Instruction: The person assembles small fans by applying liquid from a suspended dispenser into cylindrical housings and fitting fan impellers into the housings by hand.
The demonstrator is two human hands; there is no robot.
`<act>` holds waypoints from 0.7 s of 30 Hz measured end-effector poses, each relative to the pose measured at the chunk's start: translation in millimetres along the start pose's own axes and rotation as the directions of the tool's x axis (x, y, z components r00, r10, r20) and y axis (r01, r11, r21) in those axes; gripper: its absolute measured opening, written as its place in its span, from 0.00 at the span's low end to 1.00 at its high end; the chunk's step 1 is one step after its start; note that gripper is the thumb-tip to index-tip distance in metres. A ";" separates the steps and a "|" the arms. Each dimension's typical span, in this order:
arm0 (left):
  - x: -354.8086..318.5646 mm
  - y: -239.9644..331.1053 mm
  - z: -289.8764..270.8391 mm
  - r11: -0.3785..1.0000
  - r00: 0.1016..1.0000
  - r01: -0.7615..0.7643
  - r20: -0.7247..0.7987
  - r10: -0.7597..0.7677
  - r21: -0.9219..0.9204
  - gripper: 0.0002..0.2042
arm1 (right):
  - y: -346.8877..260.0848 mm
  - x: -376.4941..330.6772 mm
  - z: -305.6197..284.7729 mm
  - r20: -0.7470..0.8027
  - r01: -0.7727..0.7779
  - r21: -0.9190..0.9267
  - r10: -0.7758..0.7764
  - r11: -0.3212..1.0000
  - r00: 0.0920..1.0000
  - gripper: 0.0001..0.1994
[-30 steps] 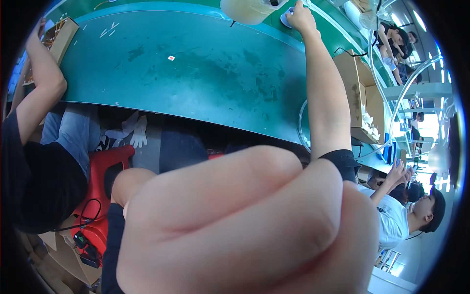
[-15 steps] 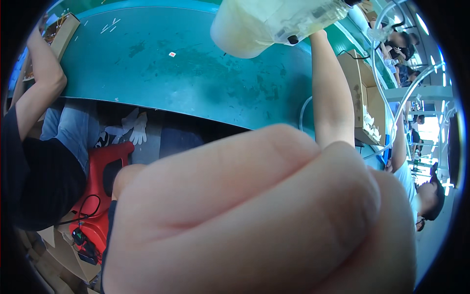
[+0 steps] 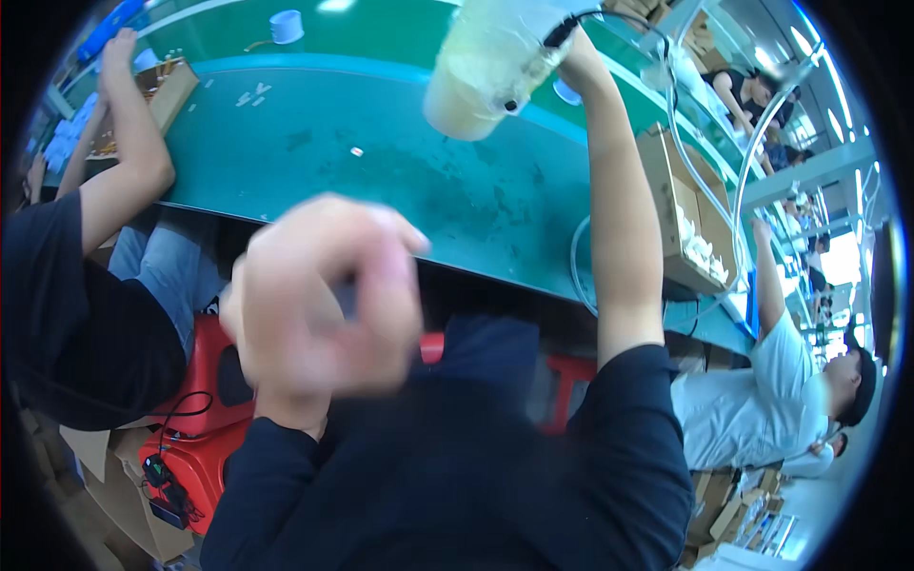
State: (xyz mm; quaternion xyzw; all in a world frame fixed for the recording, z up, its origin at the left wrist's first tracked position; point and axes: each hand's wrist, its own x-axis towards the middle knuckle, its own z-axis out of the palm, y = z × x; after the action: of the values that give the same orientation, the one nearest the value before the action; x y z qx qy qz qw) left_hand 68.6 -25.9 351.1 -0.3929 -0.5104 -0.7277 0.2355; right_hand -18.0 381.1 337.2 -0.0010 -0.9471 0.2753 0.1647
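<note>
My right hand [image 3: 575, 59] is raised at arm's length over the teal work table [image 3: 400, 181] and grips a pale, translucent plastic container [image 3: 484, 68] with a black cable running from its top. The container hangs tilted above the table's far half. My left hand [image 3: 322, 303] is close to the camera and blurred, over the table's near edge. Its fingers are curled together and nothing shows in them. Both my sleeves are dark navy.
A person in a black shirt [image 3: 67, 314] sits at my left, arm raised beside a cardboard box [image 3: 164, 88]. A white tape roll [image 3: 286, 25] lies far back. Another cardboard box [image 3: 678, 211] holds white parts at right. A person in a white shirt [image 3: 762, 400] works beyond. Red stools [image 3: 209, 400] stand below.
My left hand has drawn back from the camera, where it filled the lower view. My right hand has lifted the container from the table's far edge and carried it nearer.
</note>
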 end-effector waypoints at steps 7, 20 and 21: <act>66.1 -170.3 -34.3 0.599 0.904 0.202 0.089 -0.419 0.775 0.16 | -149.2 -53.7 44.8 -0.119 0.110 0.958 0.020 0.266 0.993 0.41; 144.4 -401.3 -37.6 0.328 0.889 0.040 0.116 -0.443 0.944 0.33 | -185.9 -77.9 35.1 -0.195 0.228 0.795 -0.119 0.562 0.974 0.49; 144.2 -410.5 -36.5 0.363 0.894 0.046 0.124 -0.431 0.931 0.33 | -189.0 -81.8 32.7 -0.197 0.227 0.789 -0.116 0.571 0.974 0.49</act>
State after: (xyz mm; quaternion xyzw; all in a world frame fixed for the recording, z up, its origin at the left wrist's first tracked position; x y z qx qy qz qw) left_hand -332.6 99.7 233.1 -0.2420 -0.9076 -0.2742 0.2061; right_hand 65.9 196.1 384.5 0.1485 -0.7027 0.6564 0.2310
